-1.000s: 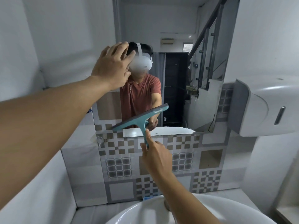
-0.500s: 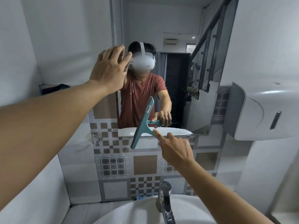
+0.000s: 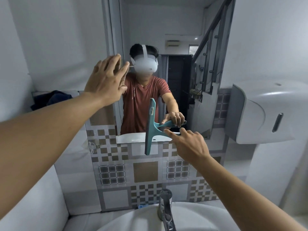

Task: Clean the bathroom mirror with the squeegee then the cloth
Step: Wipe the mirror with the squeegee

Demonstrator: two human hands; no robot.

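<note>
**Q:** how far along are you?

**Me:** Still squeegee stage. My right hand (image 3: 188,145) grips the teal plastic squeegee (image 3: 150,127), blade upright at the frameless wall mirror's (image 3: 180,39) bottom edge. Left hand (image 3: 106,80) is open, flat near its left edge. Cloth wipe not started.

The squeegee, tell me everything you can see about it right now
The squeegee is teal, plastic-looking and T-shaped. Its long blade stands nearly upright, with a darker strip along its left edge and a small worn label near the top. The upper part lies over the mirror, the lower end over the patterned tiles. The handle points right into the right hand, whose fingers partly hide it.
</note>
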